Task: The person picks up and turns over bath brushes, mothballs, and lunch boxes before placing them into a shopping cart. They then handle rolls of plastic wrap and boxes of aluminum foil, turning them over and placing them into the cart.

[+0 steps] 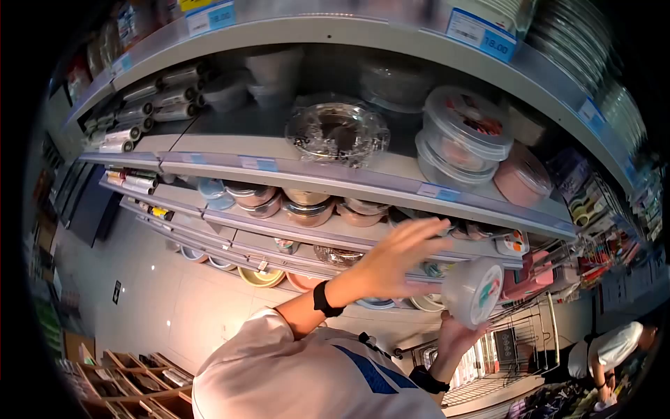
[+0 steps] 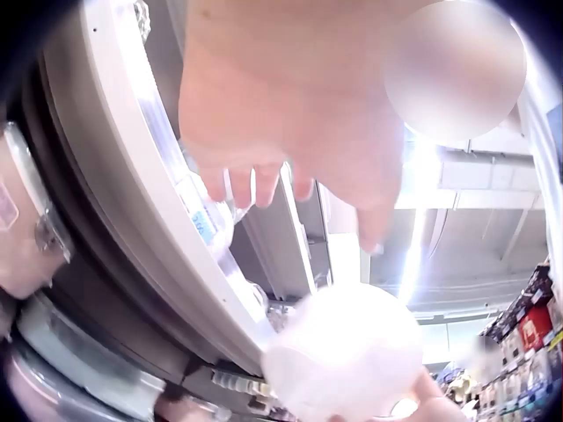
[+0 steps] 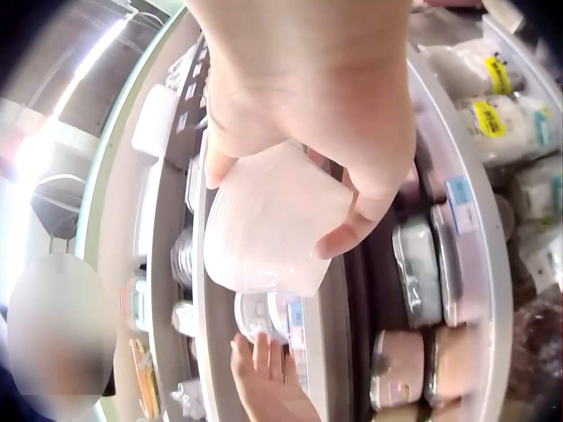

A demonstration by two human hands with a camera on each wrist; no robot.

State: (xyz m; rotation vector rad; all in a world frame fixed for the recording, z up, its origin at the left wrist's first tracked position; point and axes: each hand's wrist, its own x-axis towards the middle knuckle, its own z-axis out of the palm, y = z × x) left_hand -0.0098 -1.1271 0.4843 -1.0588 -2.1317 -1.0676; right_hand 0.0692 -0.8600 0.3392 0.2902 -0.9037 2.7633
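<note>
A round, translucent plastic tub (image 1: 462, 290) with a printed label on its flat end is held by my right hand (image 1: 457, 336). In the right wrist view the fingers and thumb of my right hand (image 3: 308, 132) curl round the tub's (image 3: 273, 220) whitish, ridged side. My left hand (image 1: 401, 260) is raised beside the tub, fingers extended and spread, with nothing in its grasp. The left wrist view shows the fingers of the left hand (image 2: 290, 105) apart from the tub (image 2: 343, 352).
A shelf (image 1: 391, 188) ahead bears clear lidded containers (image 1: 467, 133), a wrapped round item (image 1: 338, 133) and a pink box (image 1: 522, 174). Lower shelves hold more tubs. A shopping cart (image 1: 520, 342) stands at the right, with another person (image 1: 618, 353) beyond it.
</note>
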